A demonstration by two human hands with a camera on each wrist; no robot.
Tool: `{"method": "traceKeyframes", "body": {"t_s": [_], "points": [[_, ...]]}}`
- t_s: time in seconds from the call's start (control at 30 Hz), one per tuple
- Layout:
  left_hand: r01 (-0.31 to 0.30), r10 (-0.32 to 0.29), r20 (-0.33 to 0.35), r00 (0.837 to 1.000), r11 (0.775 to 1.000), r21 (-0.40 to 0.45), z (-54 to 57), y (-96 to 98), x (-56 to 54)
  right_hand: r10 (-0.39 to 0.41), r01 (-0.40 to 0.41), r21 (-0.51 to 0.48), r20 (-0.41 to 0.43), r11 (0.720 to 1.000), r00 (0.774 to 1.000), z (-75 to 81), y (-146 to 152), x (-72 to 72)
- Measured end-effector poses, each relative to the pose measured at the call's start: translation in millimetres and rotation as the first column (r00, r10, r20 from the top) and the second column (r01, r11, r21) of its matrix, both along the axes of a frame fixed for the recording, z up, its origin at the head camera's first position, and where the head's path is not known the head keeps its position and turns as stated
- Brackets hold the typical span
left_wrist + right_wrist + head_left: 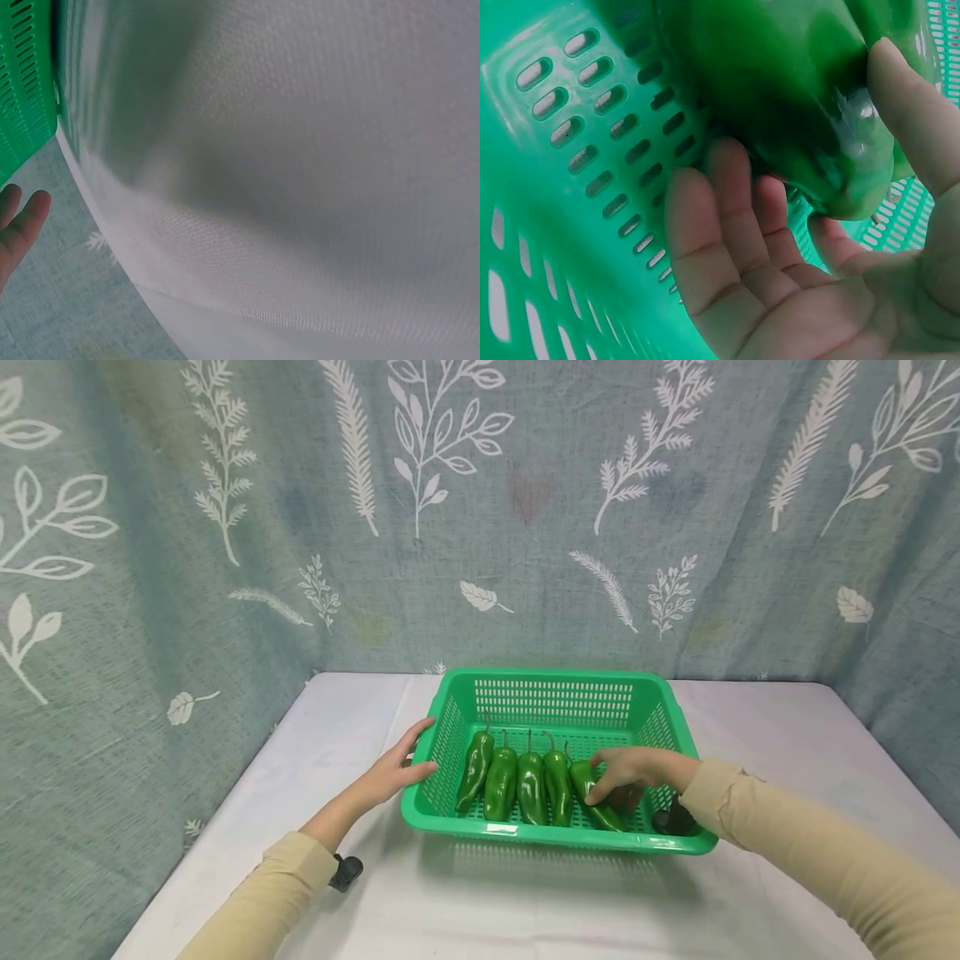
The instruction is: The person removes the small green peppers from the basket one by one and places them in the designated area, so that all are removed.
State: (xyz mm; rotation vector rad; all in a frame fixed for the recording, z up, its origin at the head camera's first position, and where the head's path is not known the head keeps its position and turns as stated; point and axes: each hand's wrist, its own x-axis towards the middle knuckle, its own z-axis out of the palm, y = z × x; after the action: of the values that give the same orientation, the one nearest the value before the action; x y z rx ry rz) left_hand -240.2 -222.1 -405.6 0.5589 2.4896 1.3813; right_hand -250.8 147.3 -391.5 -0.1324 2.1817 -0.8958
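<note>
Several long green peppers (531, 787) lie side by side in a green plastic basket (555, 677), stems toward the far wall. My right hand (628, 774) reaches inside and holds the rightmost pepper (582, 774), which lies at a slant. In the right wrist view the thumb (911, 112) presses one side of this glossy pepper (780, 82), and the fingers (697, 240) curl along its other side. At the basket's left end is my left hand (390, 774), thumb and fingers spread beside the rim. Only its fingertips (30, 214) show in the left wrist view.
The basket stands on a table with a white cloth (480, 902). A blue-grey curtain (480, 568) with white leaf prints hangs behind and at the sides. Slotted basket walls rise around the right hand. A dark wrist camera (346, 872) sits at the left cuff.
</note>
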Motion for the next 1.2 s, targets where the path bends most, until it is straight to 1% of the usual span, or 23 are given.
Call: {"method": "traceKeyframes", "body": {"t_s": [0.2,0.4,0.57,0.8,0.97,1.2], "points": [[0.005,-0.005,0.003,1.000,1.000,0.003,-0.5,0.1,-0.4,0.022,-0.022,0.025,-0.018,0.999,1.000,-3.7,0.5,-1.6],[0.004,-0.004,0.000,1.000,1.000,0.002,0.0,0.5,-0.4,0.058,-0.057,0.018,-0.045,0.998,0.997,-4.2,1.0,-0.9],[0.003,-0.003,0.001,1.000,1.000,0.000,0.5,0.8,-0.1,0.059,-0.059,0.005,-0.049,0.998,0.997,-2.8,1.0,0.0],[0.000,0.000,-0.003,1.000,1.000,-0.002,0.8,1.0,0.7,0.096,-0.096,0.014,-0.043,0.995,0.994,2.5,0.3,-0.4],[0.000,0.000,0.004,1.000,1.000,0.003,-0.6,0.9,0.3,0.058,-0.058,-0.009,-0.036,0.998,0.998,-0.6,0.6,-1.1],[0.002,-0.002,0.004,1.000,1.000,0.010,-1.4,0.6,-0.4,-0.025,0.022,-0.113,-0.023,0.993,0.999,0.9,0.8,-1.6]]}}
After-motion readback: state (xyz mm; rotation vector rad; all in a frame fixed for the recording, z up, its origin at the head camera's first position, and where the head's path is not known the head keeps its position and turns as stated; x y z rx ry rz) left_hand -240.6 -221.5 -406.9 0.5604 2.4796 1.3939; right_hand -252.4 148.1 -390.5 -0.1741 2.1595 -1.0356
